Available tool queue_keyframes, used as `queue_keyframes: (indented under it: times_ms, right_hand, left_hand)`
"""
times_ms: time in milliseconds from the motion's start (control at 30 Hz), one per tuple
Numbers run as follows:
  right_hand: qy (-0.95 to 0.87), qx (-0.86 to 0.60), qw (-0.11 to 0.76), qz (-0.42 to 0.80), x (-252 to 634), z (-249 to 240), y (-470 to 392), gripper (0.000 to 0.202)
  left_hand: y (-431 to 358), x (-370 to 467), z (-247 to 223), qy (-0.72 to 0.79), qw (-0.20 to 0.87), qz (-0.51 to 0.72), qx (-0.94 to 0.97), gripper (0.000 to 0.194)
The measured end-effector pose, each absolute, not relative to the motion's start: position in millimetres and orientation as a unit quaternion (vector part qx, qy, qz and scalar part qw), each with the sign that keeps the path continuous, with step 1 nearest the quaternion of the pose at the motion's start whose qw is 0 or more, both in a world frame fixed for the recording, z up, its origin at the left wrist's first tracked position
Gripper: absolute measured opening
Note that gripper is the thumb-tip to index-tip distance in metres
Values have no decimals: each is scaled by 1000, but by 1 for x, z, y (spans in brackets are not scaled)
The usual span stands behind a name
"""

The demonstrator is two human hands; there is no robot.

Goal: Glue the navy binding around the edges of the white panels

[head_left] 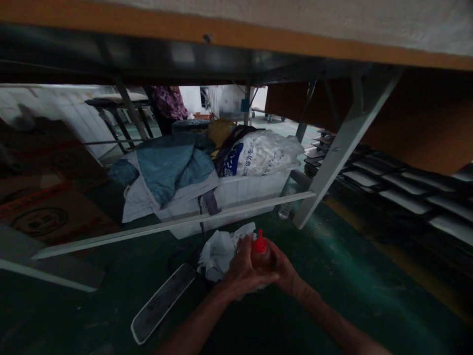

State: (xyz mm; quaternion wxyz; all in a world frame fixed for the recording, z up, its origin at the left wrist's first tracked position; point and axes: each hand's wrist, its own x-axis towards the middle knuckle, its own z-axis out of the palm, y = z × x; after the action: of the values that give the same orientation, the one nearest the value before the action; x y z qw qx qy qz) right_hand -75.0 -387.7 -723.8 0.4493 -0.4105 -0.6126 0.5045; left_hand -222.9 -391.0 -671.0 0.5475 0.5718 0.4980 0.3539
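Bottle (pixel 261 257) — red-capped — between left hand (pixel 248 270) and right hand (pixel 284 268).

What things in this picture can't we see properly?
All in the head view:
- The clear bottle with a red nozzle: its lower part is hidden by the left hand and right hand.
- The white bin's insides: blue-grey cloth and a white plastic bag cover them.
- The person in purple patterned clothing: the table hides their top.
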Motion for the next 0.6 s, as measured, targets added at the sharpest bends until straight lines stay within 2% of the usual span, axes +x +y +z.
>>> queue_keyframes:
  times_ms: [67,300,433,500,600]
  right_hand:
    - [-597,-399,441,538,-73,-724,-386,70]
    - [-588,-365,389,608,-89,-721,-391,73]
    - [-591,-375,352,622,-99,-723,-394,66]
    - [-584,-381,342,630,-98,-728,-394,67]
    - [-563,-400,345,636,-85,-739,-393,72]
  left_hand:
    - [-387,-238,-668,465,595,291,588,96]
    - [-355,-306,-658,345,718,125,591,59]
    - [-344,-328,-678,325,769,75,545,55]
    - [-340,-344,-691,340,785,77,513,57]
    - [-333,-378,-711,441,730,185,488,53]
